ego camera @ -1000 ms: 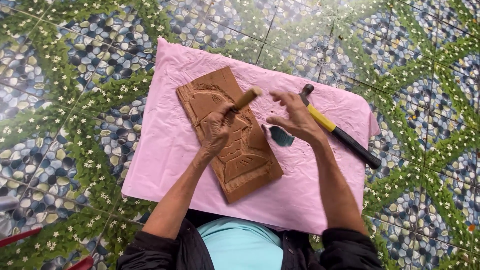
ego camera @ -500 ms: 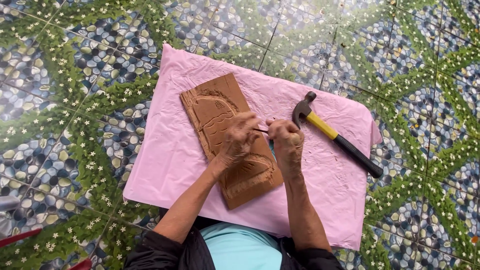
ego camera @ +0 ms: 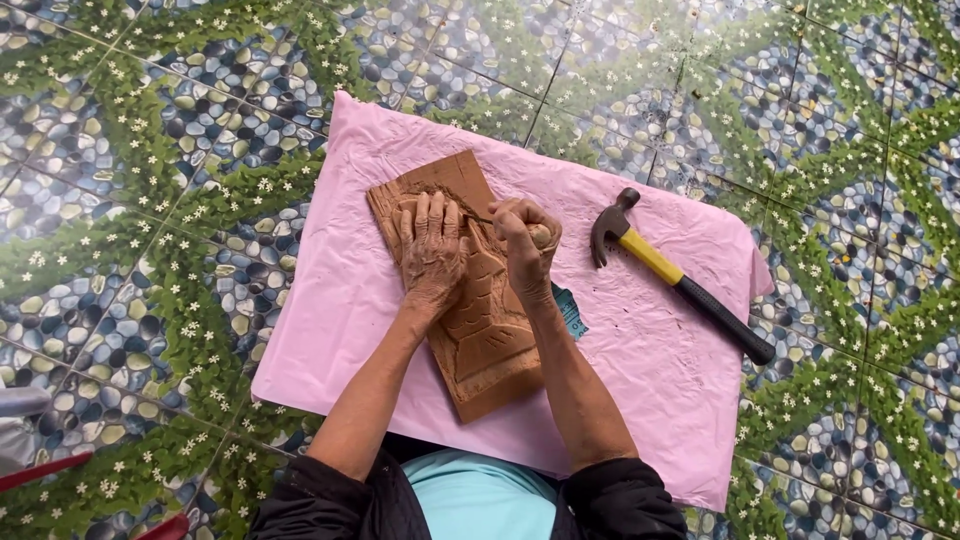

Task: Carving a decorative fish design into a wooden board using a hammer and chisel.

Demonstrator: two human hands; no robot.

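The left hand (ego camera: 432,255) lies flat and open on the wood panel (ego camera: 470,300), in the middle of the pink sheet (ego camera: 660,370). The right hand (ego camera: 525,245) is closed around a chisel (ego camera: 538,236) at the panel's far part. Much relief looks already cut, the rest I cannot judge; the hammer (ego camera: 680,280) lies unused at right.

Both forearms extend forward, nearly parallel. Left hand (ego camera: 430,255) lies flat, palm down, fingers together and extended. Right hand (ego camera: 525,245) is curled into a fist, knuckles uppermost, just beside the left.
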